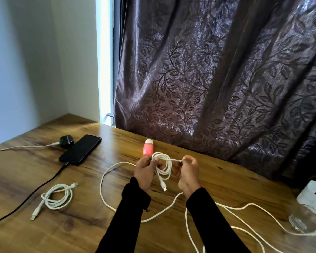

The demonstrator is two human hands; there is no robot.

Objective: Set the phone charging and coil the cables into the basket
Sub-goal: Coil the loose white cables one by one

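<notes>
- Over the middle of the brown wood-grain table (pixel 217 172), the left hand (pixel 144 172) grips a small coil of long white cable (pixel 162 167), its fingers curled round the loops; one connector end hangs down from the coil between the two wrists.
- Just to the right, the right hand (pixel 189 172) pinches a strand of the same long white cable between thumb and fingers, the strand running taut into the top of the coil.
- From the hands, the uncoiled length lies on the table in a wide loop to the left of the black sleeves, then trails off to the right and towards the near edge.
- Near the left side, a second, shorter white cable (pixel 56 197) lies coiled flat on the wood, both plugs sticking out.
- Farther back on the left, a black smartphone (pixel 80 149) lies face up with a black charging cable (pixel 35 190) plugged into its near end.
- Beside the phone sits a small black earbud case (pixel 67 141) showing a green light, with a thin white lead (pixel 22 147) attached.
- Behind the hands stands a pink bottle with a white cap (pixel 148 147).
- At the far right are a clear glass vessel (pixel 306 218) and a white device (pixel 314 195).
- A purple leaf-patterned curtain (pixel 217 73) hangs behind the table.
</notes>
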